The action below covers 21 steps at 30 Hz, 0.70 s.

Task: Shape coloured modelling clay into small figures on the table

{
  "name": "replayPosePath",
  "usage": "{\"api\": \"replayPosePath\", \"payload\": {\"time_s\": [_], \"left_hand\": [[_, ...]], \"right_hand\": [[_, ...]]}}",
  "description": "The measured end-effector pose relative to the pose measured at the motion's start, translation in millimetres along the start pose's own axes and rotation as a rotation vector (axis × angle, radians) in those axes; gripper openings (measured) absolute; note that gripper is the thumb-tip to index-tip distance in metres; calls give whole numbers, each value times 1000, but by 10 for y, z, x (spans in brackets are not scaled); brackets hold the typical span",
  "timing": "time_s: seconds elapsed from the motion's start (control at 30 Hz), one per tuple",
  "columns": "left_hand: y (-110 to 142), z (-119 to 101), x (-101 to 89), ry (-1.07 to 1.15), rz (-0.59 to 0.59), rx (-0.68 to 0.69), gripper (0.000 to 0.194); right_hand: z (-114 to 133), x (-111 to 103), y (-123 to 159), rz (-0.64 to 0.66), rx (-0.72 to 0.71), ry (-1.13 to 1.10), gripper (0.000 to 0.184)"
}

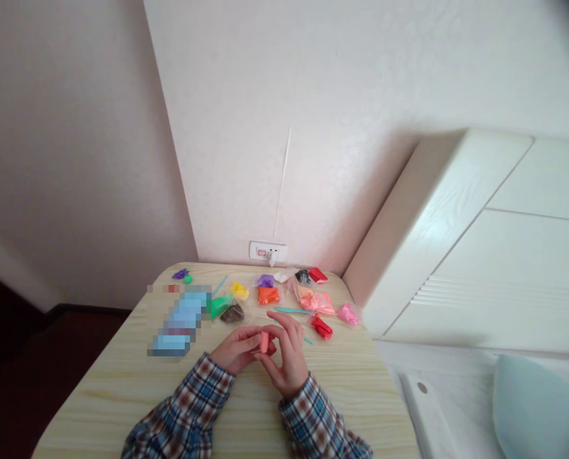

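Between my two hands is a small coral-pink piece of modelling clay (264, 342), long and rounded in shape. My left hand (239, 349) is closed on it from the left, its fingertips partly hidden behind the clay. From the right, my right hand (288, 357) pinches the same piece between thumb and fingers, with one finger raised. Both hands are above the wooden table (351, 395). Just beyond them lie a light-blue plastic modelling tool (291, 310), a red clay packet (322, 327) and a brown clay packet (232, 313).
Several more clay packets spread across the back, among them green (220, 306), yellow (239, 291), orange (268, 295) and pink (348, 313). A blurred blue object (181, 325) lies left. Purple pieces (180, 274) sit at the far-left corner. A wall socket (268, 251) is behind.
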State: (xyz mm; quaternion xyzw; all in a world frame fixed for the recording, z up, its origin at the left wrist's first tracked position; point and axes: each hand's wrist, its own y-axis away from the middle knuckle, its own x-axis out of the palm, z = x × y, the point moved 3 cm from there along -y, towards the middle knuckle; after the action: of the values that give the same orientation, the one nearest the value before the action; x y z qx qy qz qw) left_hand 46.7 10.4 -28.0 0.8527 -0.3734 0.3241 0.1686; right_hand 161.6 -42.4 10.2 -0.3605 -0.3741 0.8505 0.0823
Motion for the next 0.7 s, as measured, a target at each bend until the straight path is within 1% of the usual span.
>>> {"api": "replayPosePath", "payload": {"time_s": [0.1, 0.27, 0.4, 0.57, 0.63, 0.7], "left_hand": [[15, 1, 20, 3, 7, -3, 24], [12, 8, 32, -1, 12, 5, 30], [8, 1, 36, -22, 24, 28, 19], [19, -2, 45, -3, 31, 16, 15], [18, -3, 46, 0, 28, 15, 15], [13, -4, 45, 8, 27, 17, 21]], "right_hand": [[-3, -7, 1, -10, -6, 3, 29], [5, -11, 3, -19, -22, 10, 30], [12, -3, -1, 4, -15, 6, 31], [7, -7, -2, -3, 1, 4, 29], [1, -5, -1, -8, 6, 5, 27], [-5, -4, -1, -7, 9, 12, 26]]}}
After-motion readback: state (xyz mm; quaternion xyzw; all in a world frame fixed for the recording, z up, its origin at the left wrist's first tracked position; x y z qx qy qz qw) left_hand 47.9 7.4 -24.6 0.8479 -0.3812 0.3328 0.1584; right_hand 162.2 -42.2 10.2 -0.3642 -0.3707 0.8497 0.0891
